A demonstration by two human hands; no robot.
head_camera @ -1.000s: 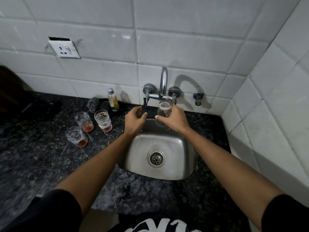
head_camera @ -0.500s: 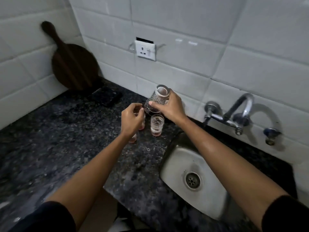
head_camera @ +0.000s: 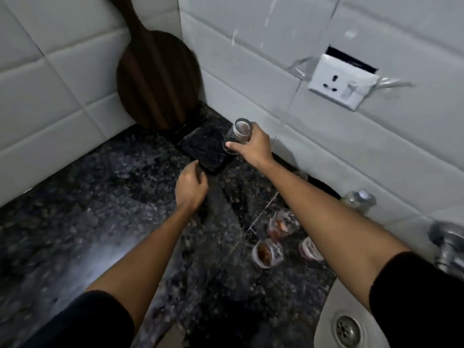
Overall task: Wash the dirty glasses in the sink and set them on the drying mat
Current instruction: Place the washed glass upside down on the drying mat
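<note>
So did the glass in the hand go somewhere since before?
Yes. The glass went left, away from the tap, past the socket, and is now over the black mat, held by the right hand.

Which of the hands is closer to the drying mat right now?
Left. The left hand is at the near corner of the mat, seemingly touching it. The right hand holds a glass above the mat's right edge.
</note>
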